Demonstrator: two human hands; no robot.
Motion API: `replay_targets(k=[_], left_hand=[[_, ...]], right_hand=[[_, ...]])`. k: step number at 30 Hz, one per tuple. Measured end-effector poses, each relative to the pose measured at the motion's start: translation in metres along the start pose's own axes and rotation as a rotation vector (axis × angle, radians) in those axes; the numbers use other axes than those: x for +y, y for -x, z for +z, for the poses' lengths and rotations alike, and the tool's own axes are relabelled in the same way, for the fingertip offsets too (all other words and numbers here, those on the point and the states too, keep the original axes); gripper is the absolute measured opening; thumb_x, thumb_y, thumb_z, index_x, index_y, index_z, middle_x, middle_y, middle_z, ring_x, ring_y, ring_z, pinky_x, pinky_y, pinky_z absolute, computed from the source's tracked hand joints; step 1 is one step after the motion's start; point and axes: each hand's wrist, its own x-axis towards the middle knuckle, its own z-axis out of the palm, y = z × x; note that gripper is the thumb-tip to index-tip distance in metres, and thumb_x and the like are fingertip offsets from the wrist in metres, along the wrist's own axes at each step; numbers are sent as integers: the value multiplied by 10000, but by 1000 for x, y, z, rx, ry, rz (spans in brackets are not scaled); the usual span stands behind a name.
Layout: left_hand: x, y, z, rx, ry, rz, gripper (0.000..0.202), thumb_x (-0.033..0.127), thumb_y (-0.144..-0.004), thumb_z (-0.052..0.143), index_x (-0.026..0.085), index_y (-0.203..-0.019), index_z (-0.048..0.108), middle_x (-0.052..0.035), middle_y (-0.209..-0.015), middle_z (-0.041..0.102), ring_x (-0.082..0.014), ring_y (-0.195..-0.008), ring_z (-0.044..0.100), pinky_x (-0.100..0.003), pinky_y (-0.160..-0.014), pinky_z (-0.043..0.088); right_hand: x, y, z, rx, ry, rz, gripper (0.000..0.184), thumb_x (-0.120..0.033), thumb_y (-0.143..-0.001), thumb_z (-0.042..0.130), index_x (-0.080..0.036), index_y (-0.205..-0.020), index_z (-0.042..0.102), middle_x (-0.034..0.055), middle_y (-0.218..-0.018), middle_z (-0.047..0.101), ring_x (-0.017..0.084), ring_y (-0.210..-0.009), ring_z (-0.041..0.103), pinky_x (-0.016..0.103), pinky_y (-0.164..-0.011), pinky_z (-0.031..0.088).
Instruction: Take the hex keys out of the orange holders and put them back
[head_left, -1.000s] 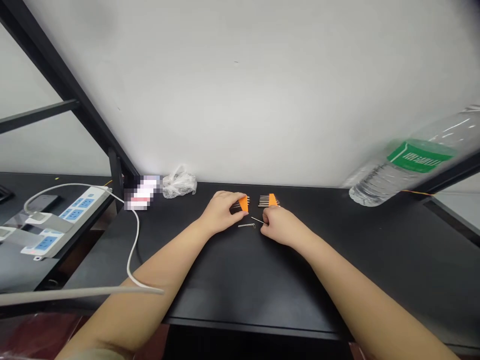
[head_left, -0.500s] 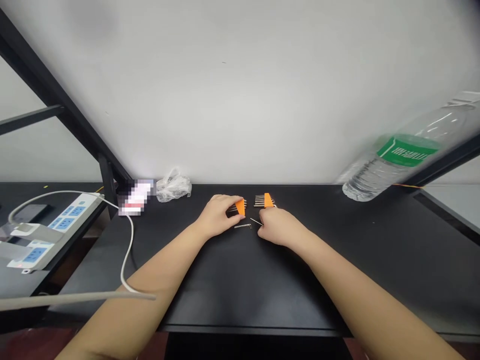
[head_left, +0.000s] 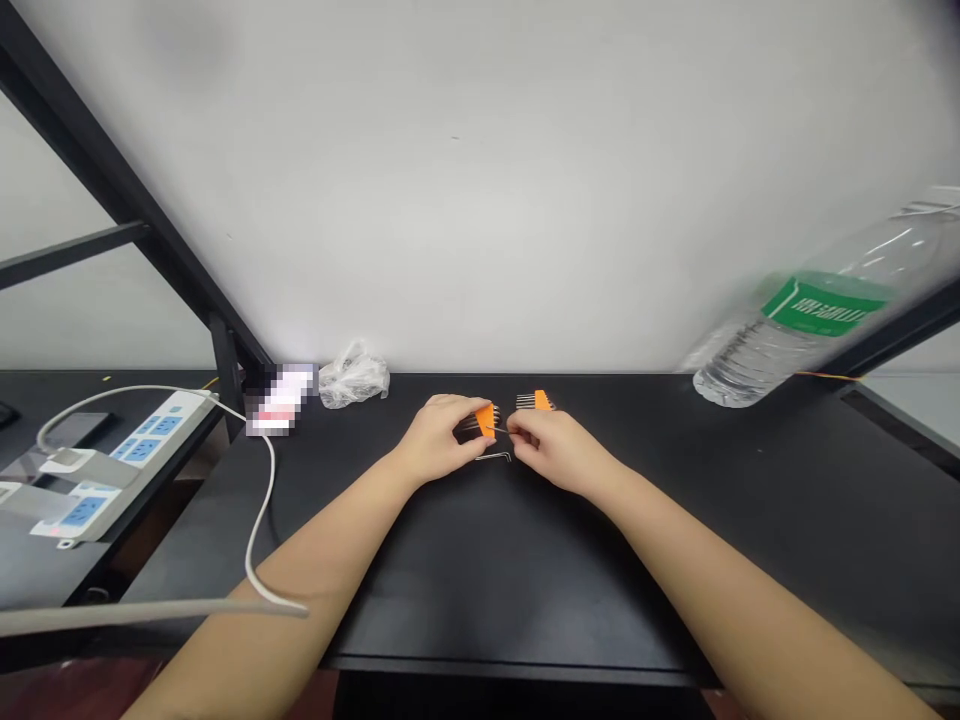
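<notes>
My left hand (head_left: pixel 435 440) is closed around an orange holder of hex keys (head_left: pixel 486 418) at the back middle of the black table (head_left: pixel 480 560). My right hand (head_left: pixel 551 448) pinches a thin hex key (head_left: pixel 498 431), its tip pointing at that holder. A second orange holder with hex keys (head_left: pixel 536 401) lies just behind my right hand. One loose hex key (head_left: pixel 495 457) lies on the table between my hands.
A clear water bottle with a green label (head_left: pixel 810 320) lies at the right rear. A crumpled plastic bag (head_left: pixel 352 376) sits by the wall. A white power strip (head_left: pixel 112 465) and its cable (head_left: pixel 259 500) are at the left. A black frame post (head_left: pixel 225 365) stands there.
My right hand has lifted the thin hex key off the table and moved left, bringing it to the holder in my left hand. The camera view shifted slightly.
</notes>
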Motion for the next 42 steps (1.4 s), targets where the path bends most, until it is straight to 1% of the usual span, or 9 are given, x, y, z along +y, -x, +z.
replay_targets(k=[7,16,19,22,26,31,35,38,42], left_hand=[[3,0,1,44,-4,6,448,351,-844,774,258,-1267,660,-35,-1256,728,-231,-1173,664,-440,-1101,474],[3,0,1,47,5,18,438,339,-852,765,252,-1268,661,-53,-1253,727,-244,-1175,667,-455,-1092,480],[2,-1,1,52,-2,17,433,345,-853,764,254,-1264,662,-51,-1250,728,-242,-1172,670,-453,-1091,481],[2,-2,1,57,-8,9,438,359,-850,768,259,-1263,660,-52,-1249,728,-248,-1167,670,-457,-1076,489],[3,-3,1,17,-36,67,430,345,-864,751,267,-1274,645,-49,-1214,735,-249,-1144,674,-471,-1071,473],[5,-2,6,-22,-49,110,466,381,-869,742,263,-1303,615,-57,-1179,736,-244,-1119,677,-469,-1071,463],[2,-2,7,-13,-80,75,577,365,-863,739,269,-1398,547,-68,-1255,715,-262,-1137,666,-485,-1076,458],[0,-3,6,-8,-104,65,611,357,-866,734,261,-1429,518,-68,-1290,703,-257,-1137,661,-481,-1082,453],[0,-3,5,-13,-111,58,591,363,-874,724,258,-1422,531,-67,-1269,713,-257,-1159,661,-477,-1087,452]], right_hand=[[4,4,-5,21,-22,-8,101,-138,-874,531,-231,-842,550,-16,-741,603,146,-641,535,275,-637,412],[6,3,-6,61,7,-26,107,-155,-913,527,-232,-893,597,-10,-734,607,155,-643,553,288,-633,434],[9,4,-5,81,46,-66,126,-160,-941,523,-231,-930,626,4,-778,644,165,-684,594,302,-675,473],[12,6,-5,113,106,-116,153,-169,-967,528,-231,-1014,660,37,-894,699,185,-766,647,324,-728,513],[13,8,-7,186,185,-142,197,-183,-1003,511,-233,-1062,692,75,-1033,714,200,-858,680,329,-768,539],[5,4,-2,126,163,-179,190,-180,-1005,508,-224,-1025,692,72,-977,722,211,-898,684,334,-797,540],[-5,0,8,77,86,-71,239,-166,-1018,451,-230,-1173,620,74,-1038,731,208,-890,687,340,-786,526],[-9,-2,13,48,58,45,185,-198,-1029,444,-237,-1146,581,65,-987,733,203,-812,680,332,-742,504],[-4,-4,17,40,74,117,142,-223,-1020,480,-234,-1146,545,73,-988,725,207,-786,663,320,-697,473]])
